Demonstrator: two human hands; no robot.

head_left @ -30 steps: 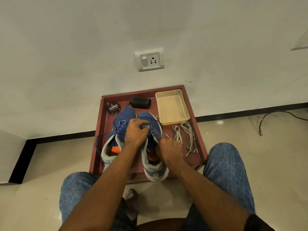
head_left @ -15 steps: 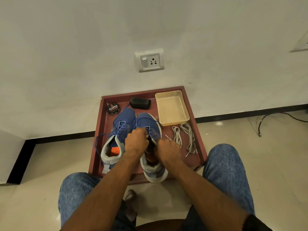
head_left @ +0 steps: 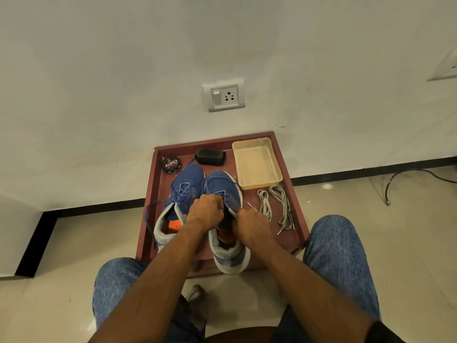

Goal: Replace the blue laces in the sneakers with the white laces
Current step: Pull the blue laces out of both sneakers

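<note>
Over the last second both hands drew back toward the near end of the right sneaker (head_left: 222, 194), away from the middle of its lacing and up to the collar. The left hand (head_left: 206, 212) was curled into a fist over the tongue, seemingly pinching the blue lace (head_left: 223, 193), though the lace end itself was hidden under the knuckles. The right hand (head_left: 252, 225) was curled around the right edge of the shoe's opening, steadying it; whether it also held lace could not be told. That shift suggested the blue lace was being worked out from the upper eyelets, so removal on this shoe was only in its early part. The left sneaker (head_left: 181, 194) stood just beside it, still fully laced, one loose blue end trailing over the left rim of the red tray (head_left: 294, 206). The white laces (head_left: 274, 204) lay untouched in two bundles to the right of the shoes, near the beige tub (head_left: 256, 163).
</note>
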